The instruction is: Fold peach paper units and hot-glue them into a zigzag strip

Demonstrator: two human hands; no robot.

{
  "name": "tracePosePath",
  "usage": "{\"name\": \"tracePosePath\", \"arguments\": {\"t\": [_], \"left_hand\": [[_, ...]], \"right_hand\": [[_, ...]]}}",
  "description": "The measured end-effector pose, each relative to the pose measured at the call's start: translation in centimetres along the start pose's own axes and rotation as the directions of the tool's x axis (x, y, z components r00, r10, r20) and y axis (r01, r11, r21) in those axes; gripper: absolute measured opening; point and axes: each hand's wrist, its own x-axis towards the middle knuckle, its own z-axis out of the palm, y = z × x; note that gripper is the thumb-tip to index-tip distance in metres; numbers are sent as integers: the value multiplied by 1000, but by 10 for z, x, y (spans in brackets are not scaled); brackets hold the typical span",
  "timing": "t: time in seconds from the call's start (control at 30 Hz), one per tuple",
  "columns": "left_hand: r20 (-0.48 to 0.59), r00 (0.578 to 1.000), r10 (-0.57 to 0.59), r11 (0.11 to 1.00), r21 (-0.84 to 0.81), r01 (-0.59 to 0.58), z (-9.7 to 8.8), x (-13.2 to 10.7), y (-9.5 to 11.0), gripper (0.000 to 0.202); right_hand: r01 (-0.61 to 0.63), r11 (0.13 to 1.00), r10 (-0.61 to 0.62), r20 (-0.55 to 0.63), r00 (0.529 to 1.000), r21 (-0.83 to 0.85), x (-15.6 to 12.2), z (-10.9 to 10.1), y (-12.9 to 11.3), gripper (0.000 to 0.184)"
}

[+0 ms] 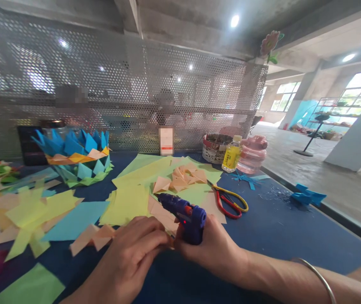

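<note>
Behind everything, a perforated metal screen point(199, 63) is stretched across the view, and a dark blue tabletop point(269, 236) is set before it. At the table's middle, yellow and green sheets point(126, 207) are spread in overlapping layers. To their left, a layered folded-paper bowl point(79, 164) in blue, orange and pale green is seen standing upright. Beyond the sheets, towards the right, a woven basket point(212, 153) is placed near a translucent pink container point(252, 157). Close to the viewer, the right hand point(212, 249) is wrapped round the handle of a purple glue gun point(196, 223), which is held above the near edge of the sheets with its nozzle pointed forward and to the left. The left hand point(136, 249) is curled just beside it — what is pinched by its hidden fingertips cannot be told. A bottle with a yellow label point(231, 156) is stood next to the container, and scissors point(217, 189) with red and yellow handles are laid right of the glue gun. Folded peach pieces point(182, 178) are rested on the sheets, beyond the nozzle; a peach zigzag strip point(94, 237) is partly covered by the left hand. Smallest of all, a red light point(184, 221) is shown on the glue gun.
</note>
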Motion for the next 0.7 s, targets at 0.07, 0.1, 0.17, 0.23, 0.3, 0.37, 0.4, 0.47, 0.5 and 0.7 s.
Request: {"name": "tracePosePath", "arguments": {"t": [0.07, 0.1, 0.17, 0.23, 0.3, 0.37, 0.4, 0.47, 0.5, 0.7], "left_hand": [[28, 1000, 9, 1000, -3, -9, 0, 0, -1, 22], [39, 999, 5, 1000, -6, -5, 0, 0, -1, 24], [47, 999, 12, 1000, -13, -11, -1, 1, -2, 28], [39, 999, 4, 999, -44, -2, -1, 1, -1, 29], [9, 1000, -11, 998, -65, 12, -1, 1, 0, 30], [10, 1000, 5, 998, -61, -4, -2, 2, 2, 33], [10, 1000, 22, 998, -58, -22, -2, 2, 2, 35], [-19, 999, 42, 997, -61, -43, -2, 2, 3, 37], [-49, 998, 42, 997, -66, -45, -1, 2, 3, 37], [-218, 971, 96, 994, 78, -80, -7, 1, -9, 28]], "right_hand": [[-3, 1000, 3, 2, 1000, 3, 1, -1, -1, 18], [-9, 1000, 9, 6, 1000, 12, 1, -1, -1, 19], [-19, 1000, 19, 12, 1000, 23, 1, -2, -3, 22], [-13, 1000, 12, 16, 1000, 7, 1, -2, -5, 20], [13, 1000, -12, 11, 1000, -26, 0, -2, -5, 18], [43, 998, -43, -4, 999, -55, 0, -2, -4, 18], [59, 996, -59, -9, 998, -65, -1, -1, -3, 18], [81, 994, -81, -8, 997, -76, 0, -1, -2, 18], [83, 993, -85, -11, 996, -82, 0, -1, -2, 17], [98, 984, -115, -108, 988, -148, 3, -11, 1, 18]]}}
